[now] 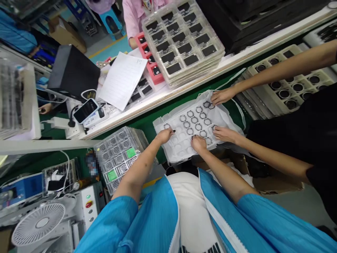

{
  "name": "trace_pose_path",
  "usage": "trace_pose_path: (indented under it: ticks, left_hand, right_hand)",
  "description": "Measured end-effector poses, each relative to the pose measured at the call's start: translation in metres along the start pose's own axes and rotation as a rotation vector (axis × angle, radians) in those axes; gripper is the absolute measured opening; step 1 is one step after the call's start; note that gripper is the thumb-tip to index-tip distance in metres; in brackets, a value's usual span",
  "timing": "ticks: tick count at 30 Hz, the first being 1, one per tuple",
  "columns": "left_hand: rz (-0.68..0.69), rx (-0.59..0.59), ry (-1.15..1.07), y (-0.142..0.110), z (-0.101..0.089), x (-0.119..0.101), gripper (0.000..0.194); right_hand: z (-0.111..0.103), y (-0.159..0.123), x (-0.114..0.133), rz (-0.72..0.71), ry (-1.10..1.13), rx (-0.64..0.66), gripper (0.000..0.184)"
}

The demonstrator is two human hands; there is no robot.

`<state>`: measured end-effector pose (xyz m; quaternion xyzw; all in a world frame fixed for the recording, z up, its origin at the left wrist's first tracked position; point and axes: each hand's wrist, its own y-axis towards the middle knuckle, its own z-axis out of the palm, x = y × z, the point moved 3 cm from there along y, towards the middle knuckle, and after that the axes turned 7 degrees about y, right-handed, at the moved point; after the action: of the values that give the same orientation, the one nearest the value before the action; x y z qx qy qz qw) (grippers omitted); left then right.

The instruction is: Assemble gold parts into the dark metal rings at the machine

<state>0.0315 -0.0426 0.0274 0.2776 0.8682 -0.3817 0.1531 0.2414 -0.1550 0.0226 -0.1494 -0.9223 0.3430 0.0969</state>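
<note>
Reaching out of blue striped sleeves (pixel 105 221), the left hand (pixel 164 136) and the right hand (pixel 198 143) both rest on a white moulded tray (pixel 179 149) lined with thin translucent film, which lies on a green workbench (pixel 150 123) directly in front of the person. Thin dark rings (pixel 194 119) sit in rows in the tray's round recesses, with the lower recesses bare. The left fingers (pixel 170 132) lie extended and nearly together, close beside one ring, while the right fingers (pixel 195 140) curl downward onto the tray among the rings; whether either hand is gripping a ring cannot be told. A co-worker's upper hand (pixel 222 96) and lower hand (pixel 223 134) come in from the right on black sleeves, touching the tray's far and right edges. Just left of the tray stands a stack of clear plastic trays (pixel 118 158) holding round parts and marked with green labels. To the right, a beige tray (pixel 284 84) holds black round parts. Beyond, on a white-edged shelf (pixel 168 88), lie loose white paper sheets (pixel 122 80) beside a stack of clear trays (pixel 183 42) filled with black rectangular pieces.
</note>
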Motion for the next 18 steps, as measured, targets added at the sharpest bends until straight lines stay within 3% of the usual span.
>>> trace_pose_path:
  ticks: [3,5,7,9,11,13,15,18]
  left_hand:
    - [-0.018,-0.137,-0.114,-0.036,-0.015,-0.016,0.029]
    - [-0.031,-0.277,-0.184,-0.070,-0.026,-0.013,0.025]
    - [-0.085,-0.446,-0.218,-0.113,-0.036,0.007,0.024]
    - [-0.178,-0.614,-0.205,-0.157,-0.043,0.041,0.026]
    - [-0.305,-0.725,-0.146,-0.195,-0.046,0.082,0.029]
    - [-0.448,-0.762,-0.087,-0.220,-0.047,0.120,0.032]
    - [-0.574,-0.720,-0.044,-0.228,-0.047,0.148,0.034]
    - [-0.666,-0.639,-0.034,-0.220,-0.048,0.167,0.034]
  right_hand:
    - [-0.015,-0.005,0.000,-0.012,-0.010,-0.005,0.033]
    - [-0.028,-0.007,0.005,-0.048,-0.010,-0.022,0.033]
    - [-0.040,-0.007,0.019,-0.133,0.001,-0.035,0.032]
    - [-0.049,-0.006,0.043,-0.244,0.017,-0.043,0.030]
    - [-0.058,-0.006,0.080,-0.391,0.041,-0.058,0.030]
    - [-0.067,-0.009,0.127,-0.571,0.059,-0.070,0.031]
    - [-0.074,-0.013,0.182,-0.746,0.046,-0.068,0.032]
    - [-0.084,-0.022,0.263,-0.953,-0.037,-0.071,0.031]
